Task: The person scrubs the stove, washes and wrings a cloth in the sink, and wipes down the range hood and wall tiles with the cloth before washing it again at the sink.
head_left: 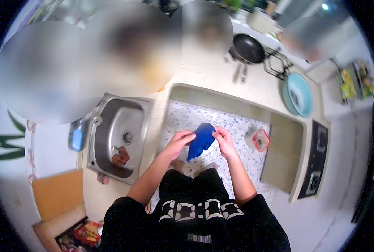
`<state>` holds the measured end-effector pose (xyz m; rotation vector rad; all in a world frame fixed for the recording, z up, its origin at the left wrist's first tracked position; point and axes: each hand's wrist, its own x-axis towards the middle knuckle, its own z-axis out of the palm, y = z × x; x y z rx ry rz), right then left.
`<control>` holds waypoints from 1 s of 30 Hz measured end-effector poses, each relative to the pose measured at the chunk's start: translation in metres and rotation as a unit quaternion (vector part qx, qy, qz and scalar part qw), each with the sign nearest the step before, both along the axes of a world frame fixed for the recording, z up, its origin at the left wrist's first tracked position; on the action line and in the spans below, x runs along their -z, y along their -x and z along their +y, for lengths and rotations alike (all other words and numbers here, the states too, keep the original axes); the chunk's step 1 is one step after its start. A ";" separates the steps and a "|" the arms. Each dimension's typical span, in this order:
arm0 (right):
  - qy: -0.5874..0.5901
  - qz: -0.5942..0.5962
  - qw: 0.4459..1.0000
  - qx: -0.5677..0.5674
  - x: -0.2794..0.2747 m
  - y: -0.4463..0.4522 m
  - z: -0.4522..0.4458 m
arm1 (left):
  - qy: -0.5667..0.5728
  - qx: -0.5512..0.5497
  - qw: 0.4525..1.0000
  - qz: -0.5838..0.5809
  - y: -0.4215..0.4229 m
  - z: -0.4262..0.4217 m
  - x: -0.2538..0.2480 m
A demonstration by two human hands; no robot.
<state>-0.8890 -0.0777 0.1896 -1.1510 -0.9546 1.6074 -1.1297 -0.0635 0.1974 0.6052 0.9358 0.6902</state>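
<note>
A crumpled blue cloth (202, 140) hangs between my two hands, in front of my body and above the patterned floor. My left hand (182, 143) pinches its left edge between thumb and fingers. At the cloth's upper right edge, my right hand (224, 140) has its fingers closed on the fabric. The lower end of the cloth dangles loose and points down to the left.
At the left is a steel sink (143, 134) with a brown cloth-like item (120, 156) in it. A black pan (248, 48) and a turquoise basin (298, 95) stand on the back counter. A red-rimmed container (260, 140) is on the right. An orange-brown board (57, 195) lies lower left.
</note>
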 end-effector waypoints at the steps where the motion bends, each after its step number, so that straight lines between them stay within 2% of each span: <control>1: -0.005 -0.001 1.000 0.023 -0.001 -0.029 -0.015 | 0.018 0.011 1.000 0.000 -0.031 -0.001 -0.011; 2: -0.011 -0.002 0.999 0.046 -0.002 -0.058 -0.030 | 0.035 0.021 0.999 0.002 -0.061 -0.004 -0.018; 3: -0.027 -0.024 0.997 0.063 -0.001 -0.085 -0.045 | -0.022 0.078 0.997 0.021 -0.091 -0.006 -0.006; 6: -0.103 -0.068 0.981 0.150 -0.025 -0.151 -0.088 | -0.170 0.228 0.958 0.032 -0.178 -0.018 -0.012; 7: -0.144 -0.108 0.962 0.205 -0.029 -0.172 -0.102 | -0.169 0.196 0.966 0.024 -0.210 -0.028 -0.021; 10: -0.002 -0.165 0.921 0.354 -0.033 -0.235 -0.152 | -0.210 0.223 0.951 0.032 -0.292 -0.047 -0.028; 11: -0.023 -0.105 0.917 0.383 -0.029 -0.253 -0.164 | -0.215 0.230 0.948 0.036 -0.316 -0.055 -0.034; 14: -0.024 -0.030 0.906 0.421 -0.035 -0.291 -0.202 | -0.232 0.269 0.935 0.008 -0.384 -0.078 -0.052; 15: -0.020 -0.125 0.907 0.402 -0.025 -0.303 -0.217 | -0.232 0.293 0.928 0.005 -0.402 -0.084 -0.052; 18: -0.023 -0.119 0.884 0.451 -0.053 -0.329 -0.244 | -0.240 0.347 0.907 -0.012 -0.452 -0.098 -0.049; 19: -0.001 -0.074 0.882 0.465 -0.049 -0.340 -0.255 | -0.244 0.353 0.903 -0.019 -0.466 -0.101 -0.048; 21: -0.021 -0.022 0.843 0.537 -0.049 -0.353 -0.275 | -0.275 0.369 0.888 -0.017 -0.492 -0.106 -0.053; 23: -0.031 0.049 0.813 0.580 -0.048 -0.364 -0.293 | -0.329 0.388 0.861 -0.004 -0.515 -0.106 -0.068; 24: -0.040 0.069 0.800 0.594 -0.049 -0.369 -0.300 | -0.424 0.380 0.822 -0.012 -0.528 -0.105 -0.070; 26: -0.065 0.108 0.774 0.620 -0.052 -0.382 -0.309 | -0.601 0.344 0.720 -0.036 -0.557 -0.099 -0.075; 27: -0.048 0.123 0.756 0.641 -0.055 -0.388 -0.312 | -0.696 0.317 0.643 -0.034 -0.569 -0.094 -0.082; 28: -0.003 0.185 0.706 0.683 -0.062 -0.394 -0.312 | -0.701 0.318 0.638 -0.023 -0.581 -0.091 -0.084; 30: 0.003 0.200 0.712 0.673 -0.081 -0.408 -0.316 | -0.708 0.318 0.631 0.001 -0.598 -0.088 -0.088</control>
